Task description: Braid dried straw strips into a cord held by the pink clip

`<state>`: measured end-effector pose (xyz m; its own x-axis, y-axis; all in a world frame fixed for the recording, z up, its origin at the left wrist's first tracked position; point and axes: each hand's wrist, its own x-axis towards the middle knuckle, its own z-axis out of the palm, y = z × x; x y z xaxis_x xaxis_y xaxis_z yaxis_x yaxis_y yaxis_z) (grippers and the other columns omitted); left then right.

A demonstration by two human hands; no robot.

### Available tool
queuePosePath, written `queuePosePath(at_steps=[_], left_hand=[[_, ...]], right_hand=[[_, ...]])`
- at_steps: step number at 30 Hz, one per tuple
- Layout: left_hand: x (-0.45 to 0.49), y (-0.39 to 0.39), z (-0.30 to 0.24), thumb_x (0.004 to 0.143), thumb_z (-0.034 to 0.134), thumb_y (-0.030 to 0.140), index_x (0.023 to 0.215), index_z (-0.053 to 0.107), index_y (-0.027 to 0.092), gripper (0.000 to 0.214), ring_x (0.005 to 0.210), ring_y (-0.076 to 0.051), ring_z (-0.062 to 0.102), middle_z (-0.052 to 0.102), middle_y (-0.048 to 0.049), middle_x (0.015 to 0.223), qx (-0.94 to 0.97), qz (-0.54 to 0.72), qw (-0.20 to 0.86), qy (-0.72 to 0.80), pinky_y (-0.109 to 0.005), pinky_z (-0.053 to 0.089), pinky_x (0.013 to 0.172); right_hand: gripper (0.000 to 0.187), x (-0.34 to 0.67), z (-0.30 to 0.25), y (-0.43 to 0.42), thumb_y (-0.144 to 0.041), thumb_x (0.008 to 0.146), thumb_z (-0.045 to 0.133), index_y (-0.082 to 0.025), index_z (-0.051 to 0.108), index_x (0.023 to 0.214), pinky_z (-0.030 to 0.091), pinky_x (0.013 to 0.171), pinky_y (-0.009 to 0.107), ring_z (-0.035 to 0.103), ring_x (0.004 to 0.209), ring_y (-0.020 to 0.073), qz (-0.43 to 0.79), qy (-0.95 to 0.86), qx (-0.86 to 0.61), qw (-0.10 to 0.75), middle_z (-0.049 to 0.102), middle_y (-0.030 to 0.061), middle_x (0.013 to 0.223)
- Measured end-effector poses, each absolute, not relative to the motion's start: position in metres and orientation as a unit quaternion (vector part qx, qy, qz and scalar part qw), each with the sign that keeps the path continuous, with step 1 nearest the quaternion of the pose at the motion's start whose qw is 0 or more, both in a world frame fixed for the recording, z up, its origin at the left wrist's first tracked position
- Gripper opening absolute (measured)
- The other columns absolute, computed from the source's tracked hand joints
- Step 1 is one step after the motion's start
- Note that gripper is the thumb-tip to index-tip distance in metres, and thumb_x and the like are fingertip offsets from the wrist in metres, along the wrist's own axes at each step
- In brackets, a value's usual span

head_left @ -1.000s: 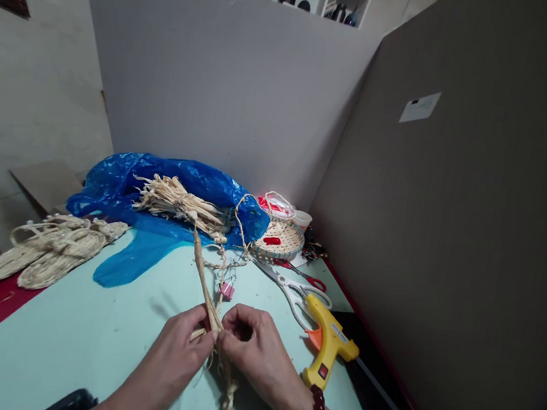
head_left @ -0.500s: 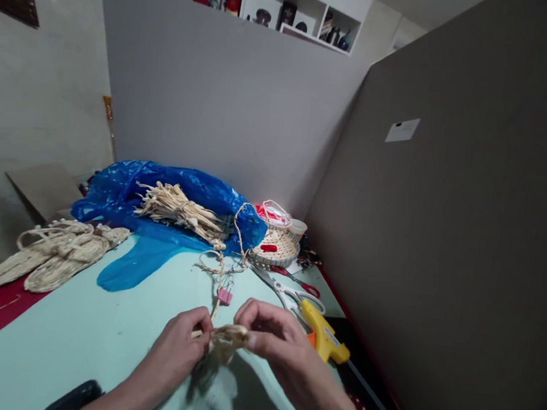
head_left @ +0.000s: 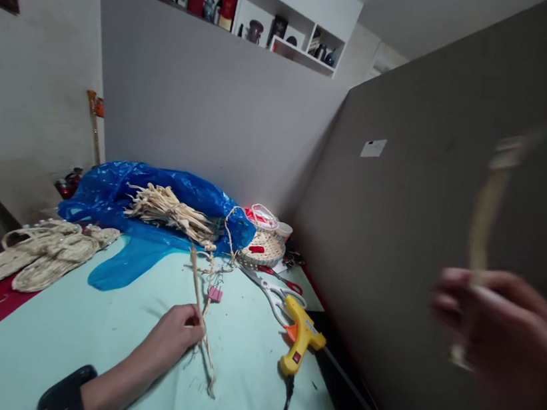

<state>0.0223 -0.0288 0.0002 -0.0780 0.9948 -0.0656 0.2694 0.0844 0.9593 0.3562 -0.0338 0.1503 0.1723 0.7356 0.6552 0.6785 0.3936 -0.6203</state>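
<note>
My left hand is closed on a thin dry straw strand above the table, near its middle. The strand's frayed lower end hangs below my fingers. A braided straw cord runs from near this hand, past a pink binder clip, toward the back. Raised far to the right, my right hand pinches a flat, pale straw strip that stands upright. This hand and the strip's top are blurred by motion.
A yellow glue gun and scissors lie right of centre. Behind are a straw bundle on a blue plastic bag and a woven basket. Woven sandals lie left. A grey partition borders the right side.
My right hand has left the straw beside my left hand and swung up and right with a strip in it. My left hand stays low, holding a strand that now points up.
</note>
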Motion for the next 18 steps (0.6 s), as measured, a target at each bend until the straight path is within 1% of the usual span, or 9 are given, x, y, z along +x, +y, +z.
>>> queuePosePath(at_steps=[1,2,4,5,8,10,13,16,18], left_hand=[[0.022,-0.029,0.001,0.059,0.054,0.026,0.056,0.053,0.02,0.007,0.049,-0.012,0.037,0.045,0.0067,0.05,0.525,0.423,0.435,0.597,-0.024,0.025,0.049],[0.022,-0.029,0.001,0.06,0.055,0.027,0.056,0.053,0.02,0.009,0.046,-0.011,0.034,0.042,0.0077,0.048,0.523,0.421,0.442,0.595,-0.024,0.024,0.047],[0.022,-0.03,0.002,0.062,0.056,0.03,0.056,0.052,0.02,0.012,0.041,-0.01,0.029,0.039,0.0093,0.045,0.518,0.417,0.45,0.596,-0.023,0.021,0.044],[0.023,-0.03,0.002,0.062,0.057,0.031,0.056,0.052,0.021,0.013,0.04,-0.009,0.028,0.038,0.0097,0.043,0.517,0.415,0.452,0.597,-0.023,0.021,0.044],[0.023,-0.033,0.003,0.065,0.059,0.033,0.057,0.055,0.02,0.015,0.04,-0.01,0.03,0.04,0.0089,0.042,0.522,0.41,0.447,0.599,-0.024,0.023,0.043],[0.024,-0.034,0.003,0.067,0.058,0.032,0.06,0.058,0.019,0.014,0.044,-0.012,0.038,0.046,0.0065,0.046,0.531,0.412,0.437,0.598,-0.024,0.028,0.045],[0.025,-0.034,0.004,0.067,0.057,0.028,0.063,0.06,0.017,0.012,0.059,-0.018,0.054,0.061,0.0001,0.058,0.55,0.417,0.42,0.59,-0.026,0.039,0.055],[0.026,-0.034,0.006,0.066,0.056,0.026,0.062,0.058,0.019,0.009,0.069,-0.024,0.059,0.066,-0.0044,0.064,0.565,0.421,0.394,0.59,-0.031,0.044,0.064],[0.026,-0.035,0.008,0.067,0.056,0.026,0.061,0.056,0.02,0.008,0.069,-0.026,0.059,0.067,-0.0061,0.063,0.569,0.419,0.375,0.6,-0.033,0.043,0.062]], right_hand=[[0.026,0.354,0.142,-0.026,-0.043,0.091,0.043,-0.022,0.058,0.089,0.037,0.054,0.036,0.06,0.064,0.017,0.049,-0.653,-0.561,0.507,0.065,0.0126,0.085],[0.023,0.35,0.131,-0.017,-0.037,0.091,0.043,-0.02,0.057,0.084,0.038,0.054,0.034,0.058,0.06,0.0167,0.05,-0.672,-0.597,0.435,0.064,0.0117,0.077],[0.019,0.341,0.105,-0.001,-0.025,0.09,0.042,-0.018,0.055,0.078,0.039,0.059,0.033,0.056,0.06,0.0174,-0.041,-0.73,-0.622,0.281,0.062,0.0102,0.073],[0.017,0.335,0.092,0.004,-0.02,0.086,0.046,-0.017,0.054,0.071,0.038,0.061,0.034,0.055,0.061,0.019,-0.054,-0.737,-0.623,0.258,0.062,0.0105,0.072],[0.011,0.307,0.067,0.007,-0.013,0.084,0.048,-0.015,0.059,0.082,0.041,0.073,0.036,0.058,0.08,0.0253,-0.081,-0.769,-0.585,0.245,0.064,0.014,0.085],[0.017,0.277,0.062,0.001,-0.012,0.087,0.046,-0.015,0.06,0.096,0.041,0.079,0.037,0.057,0.091,0.0266,-0.085,-0.806,-0.522,0.267,0.064,0.015,0.095],[0.018,0.217,0.066,-0.008,-0.017,0.093,0.046,-0.015,0.061,0.102,0.042,0.079,0.033,0.057,0.087,0.0226,0.03,-0.859,-0.414,0.3,0.066,0.0123,0.096],[0.016,0.163,0.064,-0.007,-0.019,0.094,0.047,-0.016,0.062,0.097,0.041,0.074,0.029,0.055,0.082,0.0199,0.143,-0.892,-0.332,0.273,0.066,0.0079,0.086],[0.017,0.14,0.058,-0.001,-0.021,0.094,0.048,-0.016,0.063,0.086,0.04,0.072,0.028,0.055,0.079,0.0184,0.195,-0.89,-0.3,0.284,0.065,0.0055,0.078]])
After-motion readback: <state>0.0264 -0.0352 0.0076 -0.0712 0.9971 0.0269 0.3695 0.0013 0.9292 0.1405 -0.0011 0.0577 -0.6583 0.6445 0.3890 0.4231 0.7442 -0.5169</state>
